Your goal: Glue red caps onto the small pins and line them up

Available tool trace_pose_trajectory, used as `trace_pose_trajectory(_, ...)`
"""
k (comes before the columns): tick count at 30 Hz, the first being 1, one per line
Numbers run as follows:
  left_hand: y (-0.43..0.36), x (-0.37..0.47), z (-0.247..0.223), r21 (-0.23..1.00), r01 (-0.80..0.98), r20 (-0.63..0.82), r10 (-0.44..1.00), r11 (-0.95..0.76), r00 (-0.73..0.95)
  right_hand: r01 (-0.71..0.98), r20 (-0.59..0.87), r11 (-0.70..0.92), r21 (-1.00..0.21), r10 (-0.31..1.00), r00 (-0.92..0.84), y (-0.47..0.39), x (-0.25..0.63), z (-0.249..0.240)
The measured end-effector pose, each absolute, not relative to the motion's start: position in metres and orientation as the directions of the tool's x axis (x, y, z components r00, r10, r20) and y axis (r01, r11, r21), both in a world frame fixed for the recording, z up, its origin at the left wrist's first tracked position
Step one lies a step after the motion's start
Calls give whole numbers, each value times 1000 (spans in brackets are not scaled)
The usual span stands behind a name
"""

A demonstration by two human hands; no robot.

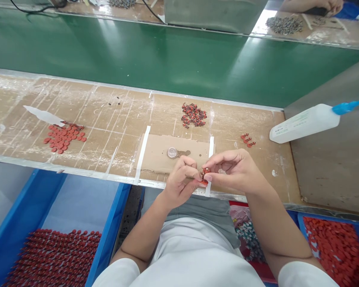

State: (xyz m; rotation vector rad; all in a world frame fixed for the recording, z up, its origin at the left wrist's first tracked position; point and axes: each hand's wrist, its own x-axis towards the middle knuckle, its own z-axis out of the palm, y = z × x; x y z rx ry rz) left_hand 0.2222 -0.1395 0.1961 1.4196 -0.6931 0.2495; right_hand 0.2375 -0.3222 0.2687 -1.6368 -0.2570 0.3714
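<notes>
Fingers: L hand & R hand, tips of both pinched on red part.
Red part: btwn the hands, above near edge of counter, by right tape; mostly hidden by tips.
Slip risk: small pc, tips-only grip; if one pinch eases too soon, could fall past near edge to lap.
View: tips cover it, so a crooked fit could prob. go unseen.
Dish: on board, just far of L hand, stain beside it; a stray knuckle might tip it.
Pile: far, past board; dish sits partly in L hand's way to it.
Trio: right, btwn R hand & bottle; a wide R swing could scatter the trio or knock the bottle.
Discs: well left, white strip at far side.
Left bin: below near edge, rows of red-topped pcs.
Right bin: loose red pcs.
Wall: green, blocks far side.
</notes>
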Motion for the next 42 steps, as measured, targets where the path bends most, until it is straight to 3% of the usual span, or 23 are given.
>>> trace_pose_trajectory(5, -145, 222, 194, 819, -546, 573, -220, 175, 789, -183, -176, -19, -983, 383, 907, -321, 238, 265)
trace_pose_trajectory(12, -143, 220, 202, 785, -616, 613, -232, 68, 755, -199, -185, 19, -980, 292, 939, -316, 235, 267)
trace_pose_trajectory(25, -140, 223, 193, 830, -525, 557, -247, 187, 793, -328, -231, 169, -929, 426, 875, -323, 238, 255)
trace_pose_trajectory(42, -138, 223, 205, 753, -655, 633, -205, -57, 746, -384, -249, 250, -889, 441, 863, -322, 239, 247)
